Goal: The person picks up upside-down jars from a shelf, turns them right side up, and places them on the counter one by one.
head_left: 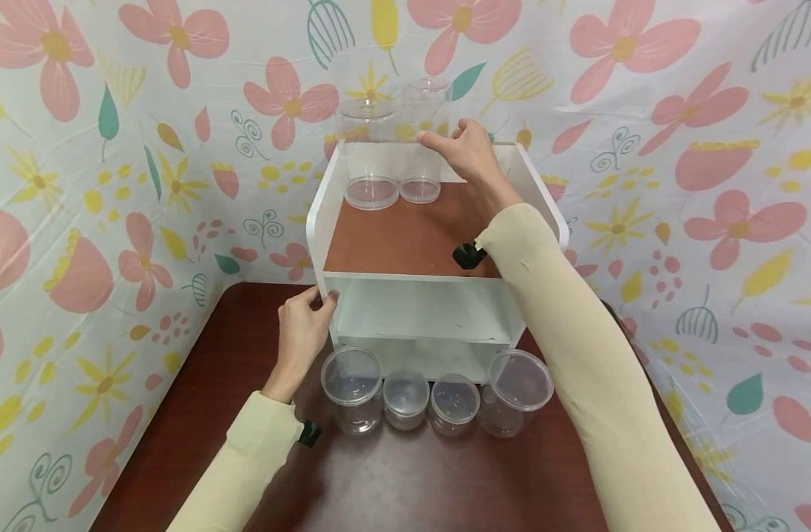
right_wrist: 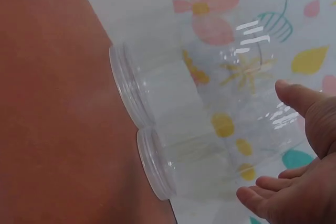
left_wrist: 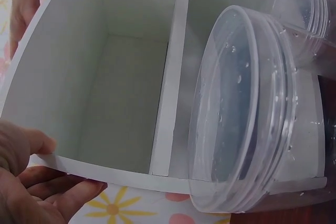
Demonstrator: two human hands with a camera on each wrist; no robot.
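My left hand (head_left: 303,325) grips the front edge of the left side panel of a white shelf unit (head_left: 316,229), thumb on one face and fingers on the other. At the top level, my right hand (head_left: 468,151) is beside a tall, narrow clear plastic jar (head_left: 421,166). In the right wrist view its thumb (right_wrist: 294,95) and fingers stand apart, relaxed, around the jar's upper part. A wider clear jar (head_left: 372,193) stands close on the left. Both rest on the brown top board (head_left: 405,236), each with a thick ring at its foot.
Several clear lidded jars stand in a row before the unit on the dark red table (head_left: 445,488): wide ones (head_left: 353,377) at the ends, smaller ones (head_left: 406,395) between. A white middle shelf (head_left: 425,310) lies below the top. Flowered cloth (head_left: 212,111) hangs behind and at both sides.
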